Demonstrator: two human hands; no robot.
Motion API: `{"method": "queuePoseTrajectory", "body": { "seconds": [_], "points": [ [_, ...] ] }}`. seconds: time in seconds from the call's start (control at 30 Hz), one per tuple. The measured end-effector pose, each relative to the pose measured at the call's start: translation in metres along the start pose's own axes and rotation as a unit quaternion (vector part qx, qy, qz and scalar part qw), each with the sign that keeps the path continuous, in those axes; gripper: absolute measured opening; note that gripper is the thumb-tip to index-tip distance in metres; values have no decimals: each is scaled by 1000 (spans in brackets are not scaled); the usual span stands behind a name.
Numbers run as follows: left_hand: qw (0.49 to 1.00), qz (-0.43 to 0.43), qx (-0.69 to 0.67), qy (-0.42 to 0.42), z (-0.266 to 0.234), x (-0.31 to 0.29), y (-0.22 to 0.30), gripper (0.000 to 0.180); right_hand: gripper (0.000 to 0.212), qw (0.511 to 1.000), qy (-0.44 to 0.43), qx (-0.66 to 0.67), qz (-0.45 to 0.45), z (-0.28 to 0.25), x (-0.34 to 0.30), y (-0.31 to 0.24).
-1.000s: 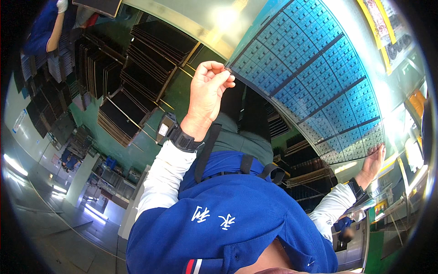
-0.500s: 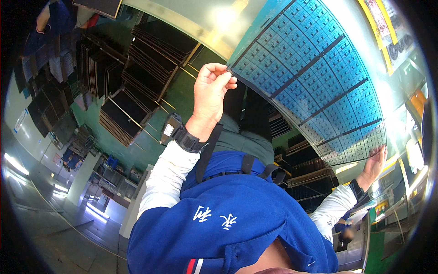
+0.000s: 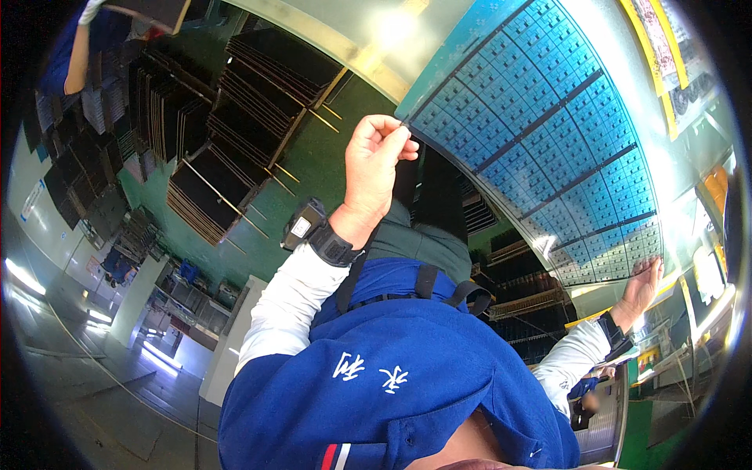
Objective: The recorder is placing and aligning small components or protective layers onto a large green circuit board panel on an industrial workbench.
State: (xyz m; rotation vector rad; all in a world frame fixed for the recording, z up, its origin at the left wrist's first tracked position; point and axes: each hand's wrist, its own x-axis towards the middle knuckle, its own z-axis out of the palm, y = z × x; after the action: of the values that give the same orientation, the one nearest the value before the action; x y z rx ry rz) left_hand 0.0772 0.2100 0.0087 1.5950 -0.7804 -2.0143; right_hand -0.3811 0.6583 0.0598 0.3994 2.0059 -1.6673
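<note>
A: Fingers, left hand [image 3: 376, 168]: curled, thumb and fingertips pinched on the near-left corner of the blue panel [image 3: 540, 149]. Status: gripping.

B: And the right hand [image 3: 642, 286]?

A: Right hand: palm and spread fingers pressed flat against the panel's far-right lower edge, bracing it. Whether the fingers wrap round the edge, cannot tell.

B: Item held?

A: One large thin blue panel, gridded with many small repeated rectangles and crossed by darker bands. Spans from the left hand's pinch to the right hand, held up between both and well above the floor; it takes up the upper right of the view.

B: On the wrists?

A: Left wrist: black strap with a small device [image 3: 304, 225]. Right wrist: dark band [image 3: 613, 333]. White sleeves, blue vest.

B: Storage, contents?

A: Dark sheet stacks [image 3: 211, 196] on the green floor [image 3: 313, 168], left of the hand; several piles, edges showing brown, with thin strips sticking out between layers. More dark shelved stacks [image 3: 525, 294] lie under the panel, right of centre. No closed containers legible.

B: Others?

A: One person in blue [image 3: 74, 51], far upper left, arm raised.
</note>
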Motion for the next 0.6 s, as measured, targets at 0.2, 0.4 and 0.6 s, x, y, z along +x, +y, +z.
{"method": "queuePoseTrajectory", "body": {
  "seconds": [0.2, 0.4, 0.6],
  "points": [
    [1000, 14, 5, 7, 6, -2, -7, 8, 13, 1000, -19, 12, 0, -8, 5, 5],
    [999, 22, -39, -4, 9, 1, -6, 8, 12, 1000, 10, 11, 5, 12, -3, 4],
    [999, 27, -30, 9, 10, 4, -7, 8, 16, 1000, -16, 10, 5, -6, 8, 1]
  ]
}}
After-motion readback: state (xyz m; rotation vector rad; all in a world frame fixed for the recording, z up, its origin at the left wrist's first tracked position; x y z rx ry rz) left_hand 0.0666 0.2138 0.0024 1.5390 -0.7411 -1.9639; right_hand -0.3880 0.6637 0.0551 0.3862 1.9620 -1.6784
